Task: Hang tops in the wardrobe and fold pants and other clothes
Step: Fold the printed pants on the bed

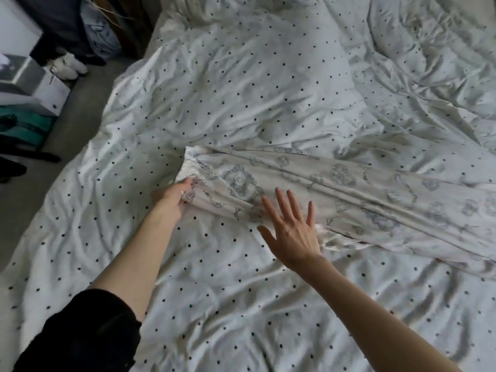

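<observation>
A pair of pale printed pants [335, 191] lies stretched across the bed, its gathered waistband at the left and its legs running off to the right. My left hand [171, 200] grips the near corner of the waistband, fingers curled into the fabric. My right hand [292, 229] is spread flat, fingers straight, over the pants' near edge just right of the waist; whether it presses down or hovers just above the cloth I cannot tell.
A crumpled white duvet with black dots [241, 89] covers the whole bed. On the floor at the left stand white boxes [35, 84], white sneakers [68, 65], a teal item [24, 127] and dark clothing [67, 25].
</observation>
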